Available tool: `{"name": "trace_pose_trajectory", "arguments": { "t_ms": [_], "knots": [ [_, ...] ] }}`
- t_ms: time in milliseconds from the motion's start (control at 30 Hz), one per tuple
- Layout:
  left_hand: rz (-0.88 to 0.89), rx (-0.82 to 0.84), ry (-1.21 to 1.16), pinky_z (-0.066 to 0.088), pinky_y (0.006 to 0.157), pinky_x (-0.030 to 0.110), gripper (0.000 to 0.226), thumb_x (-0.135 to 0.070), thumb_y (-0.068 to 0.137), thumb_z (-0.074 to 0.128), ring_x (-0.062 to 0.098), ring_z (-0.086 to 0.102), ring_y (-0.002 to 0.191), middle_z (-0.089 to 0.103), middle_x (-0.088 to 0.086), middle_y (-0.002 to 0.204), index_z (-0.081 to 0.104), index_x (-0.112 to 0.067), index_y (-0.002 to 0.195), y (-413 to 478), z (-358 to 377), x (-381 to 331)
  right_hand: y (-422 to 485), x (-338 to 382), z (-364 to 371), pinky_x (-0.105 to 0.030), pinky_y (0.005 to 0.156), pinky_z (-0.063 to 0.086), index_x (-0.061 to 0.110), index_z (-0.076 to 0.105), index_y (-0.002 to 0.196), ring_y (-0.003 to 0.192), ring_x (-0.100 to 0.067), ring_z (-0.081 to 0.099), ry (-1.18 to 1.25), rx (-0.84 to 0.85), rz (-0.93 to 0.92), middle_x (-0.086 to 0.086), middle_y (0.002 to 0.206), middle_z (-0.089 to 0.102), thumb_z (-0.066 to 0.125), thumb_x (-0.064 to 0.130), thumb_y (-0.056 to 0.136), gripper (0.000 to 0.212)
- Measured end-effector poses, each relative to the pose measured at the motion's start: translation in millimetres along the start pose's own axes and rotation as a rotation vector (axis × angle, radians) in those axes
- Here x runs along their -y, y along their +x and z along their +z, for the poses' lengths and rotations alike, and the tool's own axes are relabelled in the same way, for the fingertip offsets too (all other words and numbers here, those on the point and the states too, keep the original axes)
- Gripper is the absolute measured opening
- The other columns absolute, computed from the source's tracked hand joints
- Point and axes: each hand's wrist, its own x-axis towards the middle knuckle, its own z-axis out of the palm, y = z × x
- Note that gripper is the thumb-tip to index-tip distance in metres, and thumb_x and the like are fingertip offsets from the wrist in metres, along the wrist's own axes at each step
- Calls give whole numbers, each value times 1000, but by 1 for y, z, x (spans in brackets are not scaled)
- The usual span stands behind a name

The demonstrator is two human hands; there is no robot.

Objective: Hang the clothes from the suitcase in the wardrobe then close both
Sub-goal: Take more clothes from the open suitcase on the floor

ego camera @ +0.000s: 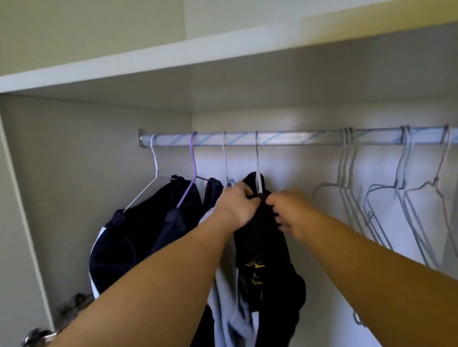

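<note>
Gripped black garment [261, 243] under rail [284, 140] with left hand [238, 203], pinched it with right hand [289, 209]. Saw white shelf [152, 60] above rail, wire hangers [345, 160] farther right along rail.

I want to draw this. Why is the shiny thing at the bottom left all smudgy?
Head view: the metal hinge is motion-blurred at the frame's edge; the rail slants from the wide-angle lens; the left hand and right hand on the black garment look sharper.

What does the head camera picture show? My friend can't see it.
The left hand and right hand grip a black top on a hanger hooked over the wardrobe rail. To its left hang dark clothes and a grey garment, to its right empty wire hangers, all under a white shelf.
</note>
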Motion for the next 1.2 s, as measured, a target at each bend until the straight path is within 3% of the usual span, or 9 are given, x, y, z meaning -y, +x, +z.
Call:
{"name": "trace_pose_trajectory", "arguments": {
  "t_ms": [100,233,333,567,667,800,933,1033,1200],
  "knots": [
    [1,-21,-72,53,85,35,4,-16,90,53,30,61,96,62,12,99,56,-17,93,-20,-11,8,-5,-6,14,-31,64,40,14,49,69,61,-20,45,-37,-91,-57,-7,68,48,52,9,88,20],
    [-58,-19,-83,54,87,41,13,-12,89,47,35,63,100,65,18,102,59,-17,92,-65,-35,24,-33,-13,35,-43,82,49,3,57,84,82,-31,54,-85,-149,-82,-15,85,56,49,8,90,11],
    [-118,-5,-82,57,81,44,23,-13,90,42,38,65,94,65,22,104,60,-9,104,-116,-62,40,-77,-18,58,-37,69,45,7,56,82,80,-30,53,-132,-161,-106,-17,90,57,52,11,88,9],
    [-273,5,-122,54,62,32,16,-9,90,42,24,58,71,58,9,83,54,-16,82,-260,-112,88,-217,-49,130,-29,58,38,13,52,90,63,-21,46,-28,42,23,-8,76,50,52,13,90,1],
    [-374,58,-143,54,65,32,17,-8,92,39,24,59,74,60,13,89,56,-12,92,-315,-119,111,-274,-66,156,-35,70,44,12,52,76,74,-24,49,-31,111,99,-12,86,55,51,12,91,15],
    [-559,90,-161,55,79,37,22,-4,93,38,27,61,81,62,16,89,52,-12,77,-391,-131,149,-343,-94,194,-42,91,50,2,59,110,82,-25,51,-90,245,226,-19,108,63,49,11,93,22],
    [-682,61,-166,56,85,41,22,-8,94,43,32,68,91,66,15,88,52,-14,76,-438,-136,183,-378,-119,225,-37,82,49,3,57,111,80,-25,54,-145,352,286,-17,101,60,48,10,92,22],
    [-781,7,-228,56,71,34,15,-8,95,40,24,63,72,59,8,74,55,-9,91,-479,-135,207,-402,-142,247,-39,84,51,5,53,95,77,-26,54,-178,438,372,-12,84,57,46,8,91,8],
    [-1007,-127,-276,48,57,25,15,-9,96,42,16,56,62,58,12,89,56,-8,100,-557,-134,240,-440,-179,276,-25,50,32,8,46,68,53,-20,40,-268,654,427,-7,66,47,46,4,91,23]
  ]
}}
